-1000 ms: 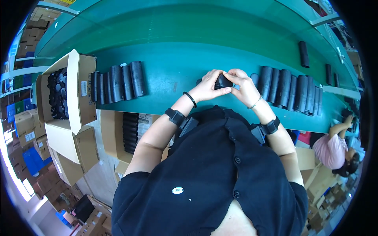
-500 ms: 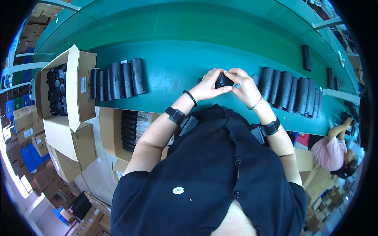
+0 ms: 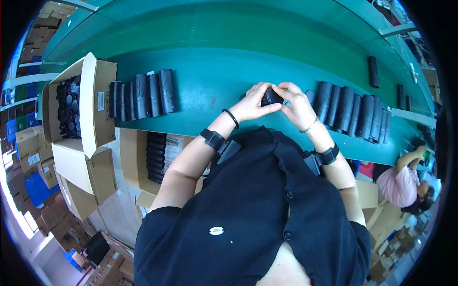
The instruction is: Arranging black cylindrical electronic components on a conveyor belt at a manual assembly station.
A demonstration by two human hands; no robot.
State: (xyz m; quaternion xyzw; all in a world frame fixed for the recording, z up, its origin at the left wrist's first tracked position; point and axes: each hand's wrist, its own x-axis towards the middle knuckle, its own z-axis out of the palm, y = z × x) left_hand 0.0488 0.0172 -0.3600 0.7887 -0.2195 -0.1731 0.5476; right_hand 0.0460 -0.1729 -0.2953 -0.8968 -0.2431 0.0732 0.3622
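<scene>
A short black cylinder, its ribbed round end up [image 3: 272, 97], is held between my two hands above the near part of the green bench. My left hand [image 3: 254, 103] wraps its left side, thumb along the near edge. My right hand [image 3: 297, 107] closes on it from the right, fingertips on the top rim and thumb on the near side. How far the cylinder reaches below my fingers is hidden. A dark round piece [image 3: 310, 95] lies just right of my right hand, and a row of black ribbed tubes [image 3: 344, 108] lies beyond it.
Another row of black tubes [image 3: 140, 97] lies on the left. Beside it an open carton [image 3: 106, 102] holds many black discs [image 3: 69, 107]. Below the bench edge stands a carton of dark tubes [image 3: 136, 159]. A loose tube [image 3: 373, 72] lies far right; a person [image 3: 398, 186] works beyond.
The loose tubes at the far right have shifted slightly to the right and nearer. My hands keep nearly the same grip and place on the black cylinder.
</scene>
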